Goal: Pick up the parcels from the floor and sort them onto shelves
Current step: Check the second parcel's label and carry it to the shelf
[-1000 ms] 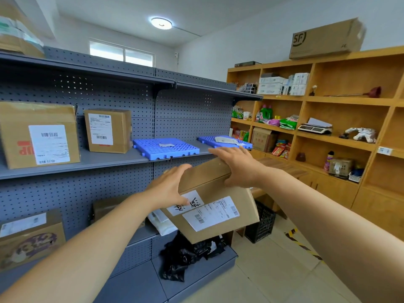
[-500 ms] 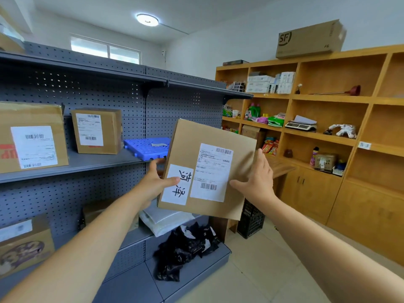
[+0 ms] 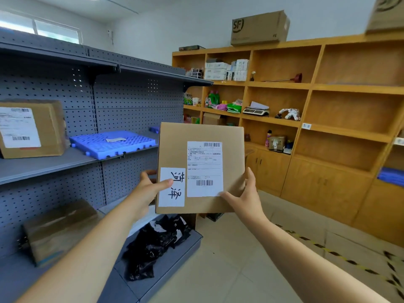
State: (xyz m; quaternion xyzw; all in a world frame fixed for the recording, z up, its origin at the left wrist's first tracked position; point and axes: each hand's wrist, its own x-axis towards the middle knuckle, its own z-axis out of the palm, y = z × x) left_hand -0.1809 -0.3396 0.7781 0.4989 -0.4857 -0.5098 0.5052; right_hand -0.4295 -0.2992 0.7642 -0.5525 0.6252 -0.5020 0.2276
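Note:
I hold a flat brown cardboard parcel [image 3: 175, 149] upright in front of me, its face with a white shipping label and a white handwritten sticker turned toward me. My left hand [image 3: 148, 190] grips its lower left edge, thumb on the sticker. My right hand [image 3: 247, 197] grips the lower right corner. The grey metal shelf [image 3: 43, 165] stands to the left, its middle board level with the parcel's middle. Another labelled parcel [image 3: 47, 130] stands on that board.
A blue plastic pallet tile [image 3: 113, 143] lies on the middle board beside the held parcel. A brown parcel [image 3: 59, 230] and black plastic bags [image 3: 153, 243] sit on the lower boards. Wooden shelving [image 3: 317, 119] with goods lines the right wall, an SF box [image 3: 260, 27] on top.
The parcel went from tilted flat to upright facing me. My hands slid to its lower corners. My view turned right, so the left shelf parcels moved out of frame.

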